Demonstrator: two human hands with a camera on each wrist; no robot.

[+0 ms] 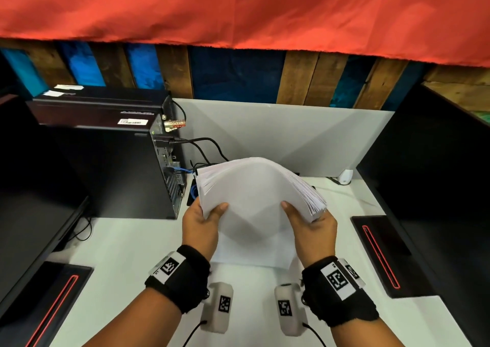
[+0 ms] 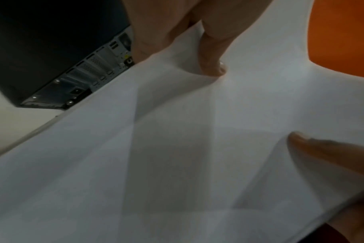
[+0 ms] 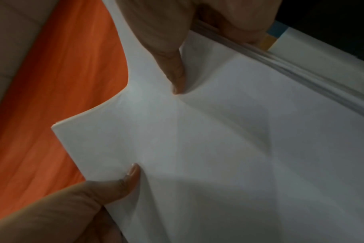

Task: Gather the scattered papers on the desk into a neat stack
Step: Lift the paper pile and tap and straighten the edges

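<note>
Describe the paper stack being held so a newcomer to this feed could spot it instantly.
Start at the black computer tower standing at the left of the white desk. Just right of it, the paper stack stands on its lower edge, gripped by the left hand and right hand. It is the only white sheaf there, bowed, with its upper edges fanned unevenly.
</note>
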